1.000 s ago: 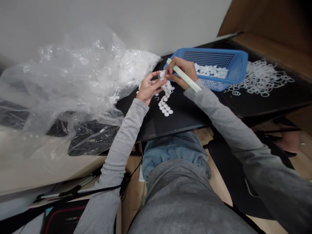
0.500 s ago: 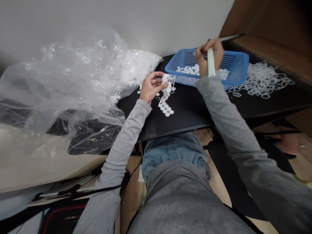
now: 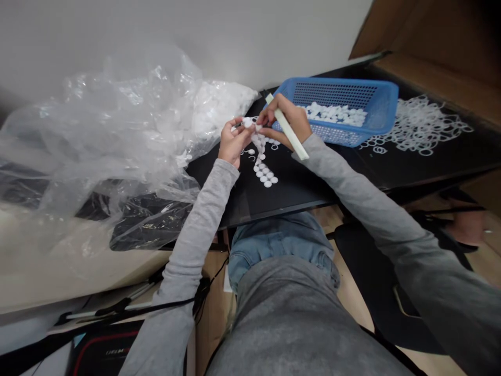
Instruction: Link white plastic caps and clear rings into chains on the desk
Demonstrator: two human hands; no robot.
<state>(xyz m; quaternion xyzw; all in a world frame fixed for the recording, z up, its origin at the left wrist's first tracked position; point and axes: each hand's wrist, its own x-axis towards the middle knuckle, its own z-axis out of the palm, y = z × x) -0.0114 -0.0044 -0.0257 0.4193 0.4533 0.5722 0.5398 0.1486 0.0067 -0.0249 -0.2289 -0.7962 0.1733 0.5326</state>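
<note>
My left hand point(image 3: 231, 141) is closed on a white round plastic piece point(image 3: 248, 122), held just above the black table. Against it come the fingertips of my right hand point(image 3: 287, 117), pinching at the same cluster. Across the right palm lies a long, flat, pale green tool with a dark end, which looks like a utility knife point(image 3: 289, 128). Below the hands trails a strip of white pieces point(image 3: 261, 149). At its lower end, several white discs point(image 3: 266, 175) lie flat in neat rows. Small loose white bits lie near the left fingers.
A blue basket point(image 3: 332, 137) with white discs inside stands behind my right hand. A pile of white rings point(image 3: 425, 128) lies right of it, near a cardboard box point(image 3: 442, 68). Clear plastic bags point(image 3: 129, 130), one filled with white pieces point(image 3: 223, 102), spread over the left side.
My right hand has moved left from over the basket to meet my left hand, still carrying the pale green tool. My left hand has shifted slightly left with the white piece.
</note>
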